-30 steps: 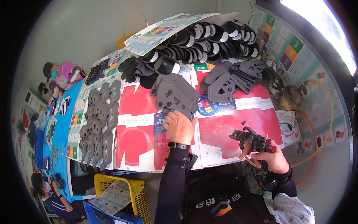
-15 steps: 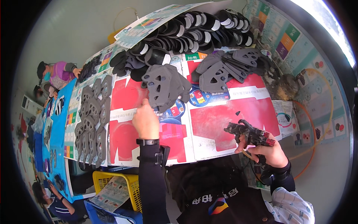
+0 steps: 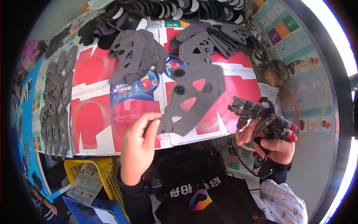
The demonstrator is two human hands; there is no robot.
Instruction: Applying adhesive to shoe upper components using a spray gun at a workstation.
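Observation:
My left hand (image 3: 136, 149) pinches one end of a flat grey shoe upper (image 3: 203, 112) with several cut-out openings and dark round spots. It is raised over the near part of the table, its far edge blurred. In my right hand (image 3: 278, 149) is a dark, crusted spray gun (image 3: 257, 114) with red knobs at its rear. The gun's nozzle end points left toward the upper, and the two stand apart. Behind the held piece lie a stack of similar uppers (image 3: 140, 56) and a second pile of uppers (image 3: 195, 48) to its right.
Red-and-white cardboard (image 3: 89, 119) covers the tabletop. Overlapping grey uppers (image 3: 56, 93) lie in rows at the left; black soles (image 3: 164, 9) line the back. A yellow basket (image 3: 117, 186) stands below the front edge. An orange hose (image 3: 294, 102) hangs at the right. Another person (image 3: 31, 56) is at far left.
My left hand has taken an upper from the stack and brought it nearer, toward the spray gun. The gun has been turned a little in my right hand. The view has shifted.

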